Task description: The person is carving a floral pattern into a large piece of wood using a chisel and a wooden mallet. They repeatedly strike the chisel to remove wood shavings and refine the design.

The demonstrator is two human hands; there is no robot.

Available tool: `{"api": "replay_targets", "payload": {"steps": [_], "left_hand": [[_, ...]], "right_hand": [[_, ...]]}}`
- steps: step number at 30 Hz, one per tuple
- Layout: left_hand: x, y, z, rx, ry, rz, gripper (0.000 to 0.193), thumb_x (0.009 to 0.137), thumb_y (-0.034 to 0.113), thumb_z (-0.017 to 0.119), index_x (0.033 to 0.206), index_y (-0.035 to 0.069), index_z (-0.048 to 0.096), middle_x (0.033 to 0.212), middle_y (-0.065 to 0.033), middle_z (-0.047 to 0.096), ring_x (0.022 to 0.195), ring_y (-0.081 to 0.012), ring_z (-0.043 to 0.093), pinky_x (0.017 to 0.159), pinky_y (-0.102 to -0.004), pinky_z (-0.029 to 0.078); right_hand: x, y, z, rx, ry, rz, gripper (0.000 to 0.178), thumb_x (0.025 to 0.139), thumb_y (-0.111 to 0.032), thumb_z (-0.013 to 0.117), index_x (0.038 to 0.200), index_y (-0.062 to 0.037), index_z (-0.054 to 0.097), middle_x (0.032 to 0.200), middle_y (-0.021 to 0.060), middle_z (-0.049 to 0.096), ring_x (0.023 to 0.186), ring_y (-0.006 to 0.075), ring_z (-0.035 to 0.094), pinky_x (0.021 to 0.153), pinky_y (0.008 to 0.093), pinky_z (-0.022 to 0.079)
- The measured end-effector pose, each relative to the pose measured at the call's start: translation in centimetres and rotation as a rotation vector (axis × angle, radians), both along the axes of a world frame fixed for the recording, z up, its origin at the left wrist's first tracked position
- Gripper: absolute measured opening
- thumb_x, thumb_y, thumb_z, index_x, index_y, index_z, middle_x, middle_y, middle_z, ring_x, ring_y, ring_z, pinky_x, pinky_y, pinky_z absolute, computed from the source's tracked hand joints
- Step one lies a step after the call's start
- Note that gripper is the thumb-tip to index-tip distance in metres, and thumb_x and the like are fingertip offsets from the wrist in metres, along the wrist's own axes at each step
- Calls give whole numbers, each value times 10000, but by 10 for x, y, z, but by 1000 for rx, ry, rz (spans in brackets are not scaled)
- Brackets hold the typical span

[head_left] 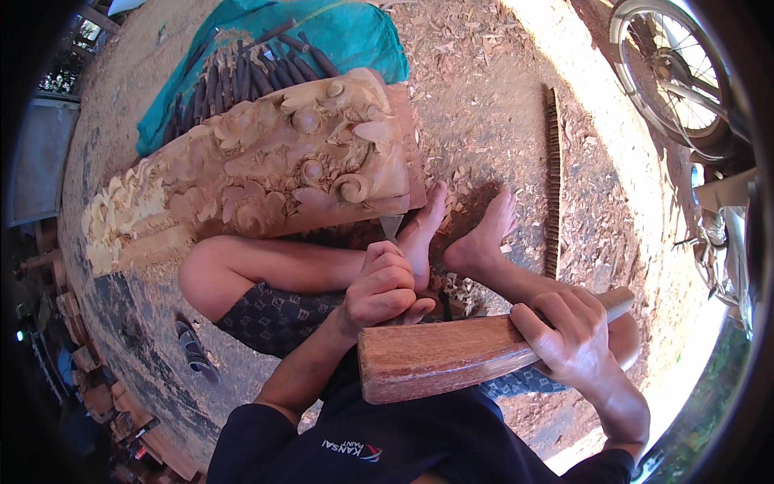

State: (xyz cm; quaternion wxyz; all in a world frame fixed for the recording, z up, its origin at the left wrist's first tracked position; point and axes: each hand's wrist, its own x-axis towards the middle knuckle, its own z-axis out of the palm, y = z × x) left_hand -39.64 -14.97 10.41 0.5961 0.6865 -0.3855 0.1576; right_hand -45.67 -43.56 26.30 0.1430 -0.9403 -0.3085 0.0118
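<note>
Two hand tools are held over a seated lap: the left grip [377, 292] is closed around a chisel [391, 227], and the right grip [568, 332] is clamped on the narrow end of a club-shaped wooden mallet [443, 355]. The carved wooden panel [258, 173], worked in raised flowers and scrolls, lies to the far left of both hands, its right end just beside the bare left foot [422, 232]. The chisel's blade points away to the far side, toward the panel's near edge at that end; whether it touches the wood cannot be told from this angle, and the fist hides the handle. The mallet's thick end lies on the near side of the left grip, close to its thumb. Beyond the panel, many dark-handled tools [234, 81] rest on a green sheet [375, 40]; wood chips [476, 105] cover the ground to the right. Judged from this arrangement, the step in hand is mallet-and-chisel carving, at a pause between blows. A further blow would call for a steady left grip, a well-seated blade, and the mallet lined up with the chisel's butt, clear of fingers and foot.
</note>
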Motion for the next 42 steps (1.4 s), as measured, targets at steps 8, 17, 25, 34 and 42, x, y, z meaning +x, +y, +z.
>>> {"api": "replay_targets", "payload": {"steps": [8,17,25,34,42], "left_hand": [[4,0,-3,-13,21,14,381,875,118,928,729,88,578,811,-23,588,769,-231,628,813,-433,490],[6,3,-1,19,7,-31,368,872,101,923,738,91,580,815,-20,590,772,-229,633,815,-428,484],[8,5,-5,11,13,-46,288,937,85,871,843,67,600,836,-43,629,778,-246,644,797,-468,495],[16,-4,-2,-34,57,16,319,894,72,895,740,62,616,775,-28,603,736,-232,630,770,-428,476],[23,-9,3,-55,109,15,312,877,25,885,739,69,610,755,-30,608,696,-224,609,759,-405,479]], "right_hand": [[2,4,0,25,37,-20,532,731,-189,811,1226,-86,644,836,41,627,675,246,663,590,428,534],[6,9,-19,112,-163,33,473,780,-196,798,1228,-228,650,823,-9,578,638,160,599,539,331,491],[19,16,-13,-148,-301,74,470,773,-175,768,1193,-306,604,790,-25,485,636,128,544,520,284,435],[15,27,9,-23,-135,-41,478,791,-83,797,1214,-185,599,811,10,543,673,182,618,562,354,500],[19,24,1,32,-139,-73,466,783,-157,771,1217,-168,599,802,3,547,632,173,594,520,353,461]]}}
